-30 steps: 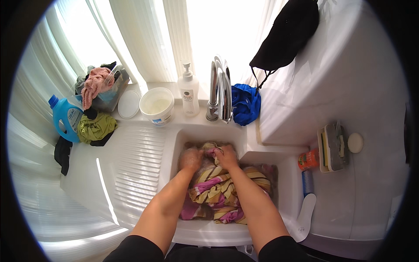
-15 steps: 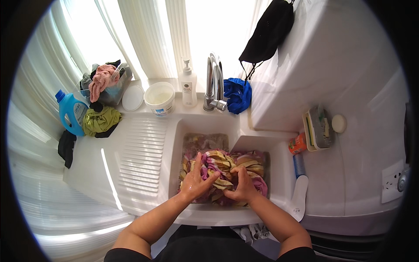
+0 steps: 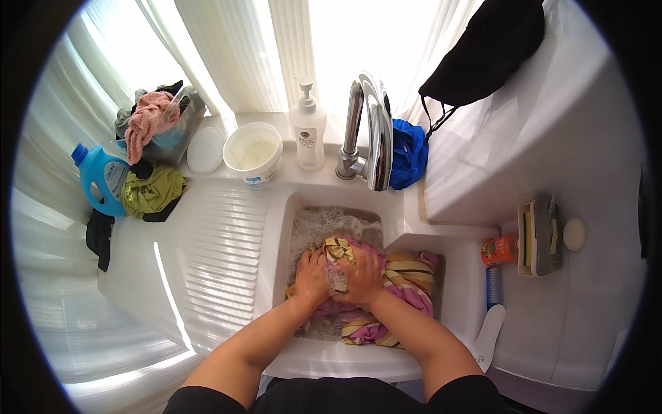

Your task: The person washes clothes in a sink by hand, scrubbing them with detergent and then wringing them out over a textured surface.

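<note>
- A striped cloth (image 3: 386, 290), yellow, pink and purple, is seen bunched in the sink basin (image 3: 293, 228), lying in foamy water and spilling toward the basin's right side.
- The left hand (image 3: 312, 274) is pressed onto the cloth's left part; its fingers are curled down into the fabric, closed on a fold as far as can be told.
- The right hand (image 3: 360, 274) is set just beside it, touching it; its fingers are bent over a raised wad of cloth with suds on it, and that wad is gripped.
- Handling, as judged: the cloth is soaked, so it should be heavy for its size, limp and soap-slick. A thin edge would likely slip; thick gathered folds near the middle are judged the surest hold.
- Behind the basin a chrome tap (image 3: 369, 131) is noted, with a white pump bottle (image 3: 308, 127) to its left and a blue cloth (image 3: 408, 153) to its right.
- Left of those, a white tub (image 3: 254, 153), its lid off beside it, and a blue detergent jug (image 3: 103, 178) are seen by the ribbed drainboard (image 3: 221, 241).
</note>
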{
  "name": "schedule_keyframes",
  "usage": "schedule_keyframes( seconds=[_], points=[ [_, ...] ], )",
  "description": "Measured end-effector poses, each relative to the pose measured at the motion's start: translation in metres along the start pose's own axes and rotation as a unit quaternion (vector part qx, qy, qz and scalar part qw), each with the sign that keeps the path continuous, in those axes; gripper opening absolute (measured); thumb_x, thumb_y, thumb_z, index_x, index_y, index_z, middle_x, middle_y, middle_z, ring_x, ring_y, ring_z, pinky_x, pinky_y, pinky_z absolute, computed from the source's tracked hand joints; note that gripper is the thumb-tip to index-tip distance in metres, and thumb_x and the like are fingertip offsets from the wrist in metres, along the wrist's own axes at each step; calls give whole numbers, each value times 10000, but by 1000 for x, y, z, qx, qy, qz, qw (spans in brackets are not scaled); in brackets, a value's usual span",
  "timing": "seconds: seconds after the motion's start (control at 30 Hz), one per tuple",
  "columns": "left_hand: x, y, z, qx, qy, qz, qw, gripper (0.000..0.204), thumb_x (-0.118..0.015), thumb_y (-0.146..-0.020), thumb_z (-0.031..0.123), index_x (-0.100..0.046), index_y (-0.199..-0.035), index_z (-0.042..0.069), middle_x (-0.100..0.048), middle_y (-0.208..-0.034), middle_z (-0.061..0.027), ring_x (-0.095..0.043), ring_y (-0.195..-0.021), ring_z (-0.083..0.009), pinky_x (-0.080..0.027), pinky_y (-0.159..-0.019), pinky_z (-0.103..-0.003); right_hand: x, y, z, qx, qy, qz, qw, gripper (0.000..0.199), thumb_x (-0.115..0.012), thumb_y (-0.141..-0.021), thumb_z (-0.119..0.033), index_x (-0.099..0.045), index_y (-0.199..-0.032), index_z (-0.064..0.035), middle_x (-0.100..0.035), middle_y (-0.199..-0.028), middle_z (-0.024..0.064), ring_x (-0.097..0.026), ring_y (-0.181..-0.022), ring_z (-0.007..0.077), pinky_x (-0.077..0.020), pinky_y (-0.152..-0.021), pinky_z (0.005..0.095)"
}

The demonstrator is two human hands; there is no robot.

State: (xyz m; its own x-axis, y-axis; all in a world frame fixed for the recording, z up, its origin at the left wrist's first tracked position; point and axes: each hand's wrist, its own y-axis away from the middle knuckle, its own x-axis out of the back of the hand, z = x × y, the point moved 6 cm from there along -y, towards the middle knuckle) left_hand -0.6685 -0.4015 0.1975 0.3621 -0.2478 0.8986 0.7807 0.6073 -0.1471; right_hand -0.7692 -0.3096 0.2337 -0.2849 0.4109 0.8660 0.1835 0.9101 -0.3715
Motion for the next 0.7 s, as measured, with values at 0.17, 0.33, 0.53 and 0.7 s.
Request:
schedule_keyframes(
  seconds=[0.17, 0.33, 0.53, 0.7],
  points=[
    [-7, -51, -11, 86, -11, -86, 992, 212, -566, -857, 207, -631, -946, 26, -664, -806, -189, -643, -765, -394, -522, -654, -489, -32, -25, 41, -73, -43, -89, 992, 739, -781, -629, -510, -534, -1198, -109, -481, -1215, 215, -500, -1075, 394, -391, -931, 500],
    [-135, -78, -88, 34, -71, -223, 972, 374, -545, -905, 349, -645, -1109, 53, -622, -1115, -236, -604, -999, -404, -483, -842, -483, -75, -39, 77, -162, -98, -98, 977, 628, -711, -763, -442, -523, -1221, -56, -526, -1215, 277, -542, -1082, 435, -420, -960, 486],
    [-125, -119, -90, 92, 104, -326, 935, 673, -382, -965, 530, -431, -1422, 38, -414, -1471, -189, -344, -1391, -312, -253, -1135, -391, -107, -48, 144, -272, -86, -128, 950, 657, -657, -827, -417, -478, -1337, -42, -535, -1310, 236, -524, -1196, 405, -421, -1007, 455],
    [-2, -80, -22, 194, 514, -168, 818, 733, -333, -969, 613, -518, -1326, 0, -541, -1321, -196, -483, -1243, -295, -333, -1062, -351, 6, -56, 66, -223, -227, -89, 944, 727, -694, -806, -420, -441, -1407, -99, -554, -1273, 214, -512, -1194, 369, -420, -993, 433]
  ],
)
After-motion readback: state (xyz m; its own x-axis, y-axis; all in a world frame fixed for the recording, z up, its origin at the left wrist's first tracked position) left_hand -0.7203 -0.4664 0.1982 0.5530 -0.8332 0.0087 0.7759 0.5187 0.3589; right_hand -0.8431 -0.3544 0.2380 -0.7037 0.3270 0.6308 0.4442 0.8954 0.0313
